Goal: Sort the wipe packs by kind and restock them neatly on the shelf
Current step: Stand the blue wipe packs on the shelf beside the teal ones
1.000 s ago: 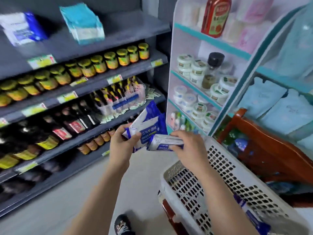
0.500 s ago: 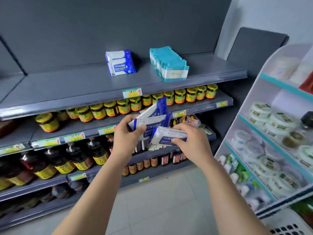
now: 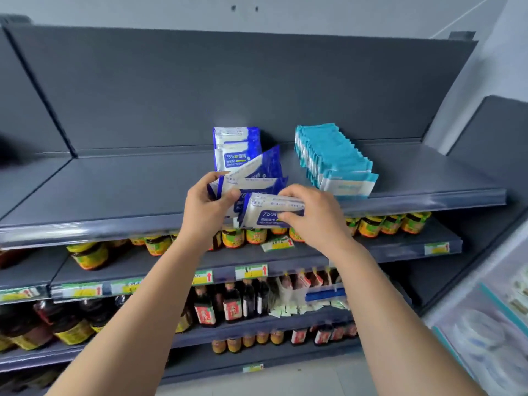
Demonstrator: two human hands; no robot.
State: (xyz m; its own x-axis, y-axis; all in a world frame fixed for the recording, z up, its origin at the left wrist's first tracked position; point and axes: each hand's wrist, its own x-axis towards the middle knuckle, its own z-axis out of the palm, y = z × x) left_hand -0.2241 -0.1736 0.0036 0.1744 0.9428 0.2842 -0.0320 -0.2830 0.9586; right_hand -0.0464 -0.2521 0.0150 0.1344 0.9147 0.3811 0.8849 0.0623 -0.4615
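Observation:
My left hand [image 3: 207, 205] grips a fanned bunch of blue-and-white alcohol wipe packs [image 3: 257, 174] just above the front of the top grey shelf [image 3: 114, 190]. My right hand [image 3: 310, 214] holds one more blue-and-white pack [image 3: 268, 208] lying flat, close against the bunch. Behind them a blue wipe pack [image 3: 235, 145] stands upright against the shelf's back panel. To its right, a neat row of teal wipe packs [image 3: 333, 161] runs from back to front on the same shelf.
Below the top shelf run rows of yellow-lidded jars [image 3: 388, 224], dark sauce bottles [image 3: 231, 305] and small sachets [image 3: 300, 308]. A white rack with teal edges and round tubs [image 3: 485, 335] stands at the lower right. Price tags [image 3: 251, 271] line the shelf fronts.
The view has tilted up from the white basket to the shelf. Both hands have risen with the blue packs to the top shelf's front edge.

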